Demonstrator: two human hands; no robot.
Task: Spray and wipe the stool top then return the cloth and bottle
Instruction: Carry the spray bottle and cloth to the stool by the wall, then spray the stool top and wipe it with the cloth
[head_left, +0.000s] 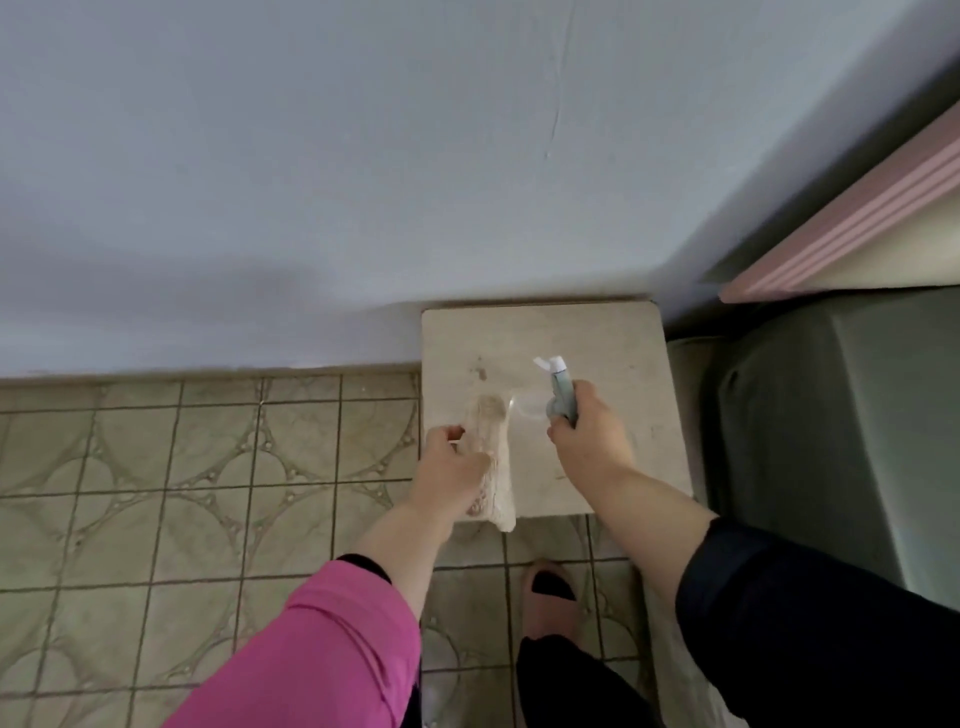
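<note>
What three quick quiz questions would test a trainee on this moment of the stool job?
1. True or false: the left hand holds the cloth.
2. Which hand holds the spray bottle? A) left B) right
3. Fill in: the stool stands against the ____, on a tiled floor.

Key: 1 true; 2 B; 3 wall.

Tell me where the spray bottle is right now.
In the head view, the spray bottle is in the right hand, held above the middle of the stool top, just right of the cloth held by the left hand.
</note>
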